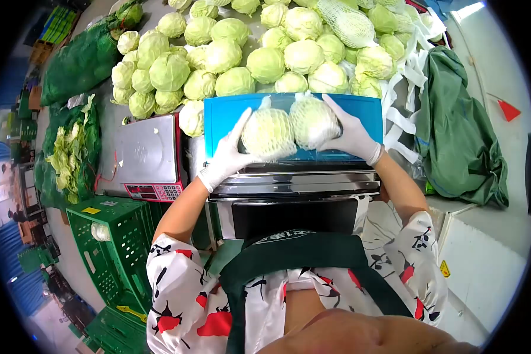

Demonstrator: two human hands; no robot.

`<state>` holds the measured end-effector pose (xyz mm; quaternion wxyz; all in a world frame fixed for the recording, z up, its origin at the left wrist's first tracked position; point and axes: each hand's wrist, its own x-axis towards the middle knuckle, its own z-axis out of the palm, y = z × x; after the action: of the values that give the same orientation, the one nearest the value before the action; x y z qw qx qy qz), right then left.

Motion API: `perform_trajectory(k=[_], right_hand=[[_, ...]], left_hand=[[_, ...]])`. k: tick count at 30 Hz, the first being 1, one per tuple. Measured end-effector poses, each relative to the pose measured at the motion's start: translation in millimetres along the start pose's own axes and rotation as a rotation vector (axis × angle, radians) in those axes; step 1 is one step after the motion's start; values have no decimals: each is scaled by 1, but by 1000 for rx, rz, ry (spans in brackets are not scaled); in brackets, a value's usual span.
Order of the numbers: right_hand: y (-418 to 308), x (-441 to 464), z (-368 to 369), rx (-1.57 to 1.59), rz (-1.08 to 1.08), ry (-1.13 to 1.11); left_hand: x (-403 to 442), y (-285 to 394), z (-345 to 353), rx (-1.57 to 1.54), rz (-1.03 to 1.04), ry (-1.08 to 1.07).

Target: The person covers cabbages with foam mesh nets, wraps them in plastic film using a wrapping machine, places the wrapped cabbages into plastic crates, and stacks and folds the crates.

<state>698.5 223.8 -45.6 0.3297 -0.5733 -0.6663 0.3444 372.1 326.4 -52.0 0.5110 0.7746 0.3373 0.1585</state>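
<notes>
Two cabbages in white foam nets are side by side over a blue surface. My left hand (pixel 230 152), in a white glove, is wrapped round the left netted cabbage (pixel 268 133). Gloved the same way, my right hand (pixel 349 133) grips the right netted cabbage (pixel 314 122) from its right side. Beneath both lies the blue panel (pixel 369 118), with a metal-edged machine (pixel 295 186) in front of it. Many bare cabbages (pixel 266 65) are heaped just beyond the panel.
A scale (pixel 147 150) stands left of the panel. Green crates (pixel 115 248) are at the lower left, one holding a netted cabbage. Green net sacks (pixel 79 62) lie at the upper left. White foam nets (pixel 401 121) and a green cloth sack (pixel 460 133) are at the right.
</notes>
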Motion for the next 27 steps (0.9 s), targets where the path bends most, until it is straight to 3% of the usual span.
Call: perform_trajectory(k=[1, 4, 8, 9, 10, 13, 19, 22, 27], right_hand=[[0, 3, 1, 6, -13, 66], [9, 6, 13, 458, 208, 135], [-35, -33, 38, 1013, 506, 183], [-47, -47, 42, 954, 548, 192], [-62, -63, 43, 926, 607, 170], [-117, -114, 36, 742, 780, 79], [-142, -215, 88, 919, 1148, -94], [-97, -224, 121, 1025, 1126, -38], [-100, -205, 105, 1324, 1102, -81]], left_hand=[[2, 0, 2, -173, -35, 27], [5, -11, 21, -674, -19, 92], [-15, 4, 25, -796, -343, -2], [-25, -3, 36, -862, -178, -3], [-37, 13, 30, -900, -313, -98], [-86, 38, 28, -985, -459, -226], [-199, 15, 71, -990, -855, -403], [-198, -6, 95, -994, -855, -398], [-198, -8, 101, -1229, -906, -301]])
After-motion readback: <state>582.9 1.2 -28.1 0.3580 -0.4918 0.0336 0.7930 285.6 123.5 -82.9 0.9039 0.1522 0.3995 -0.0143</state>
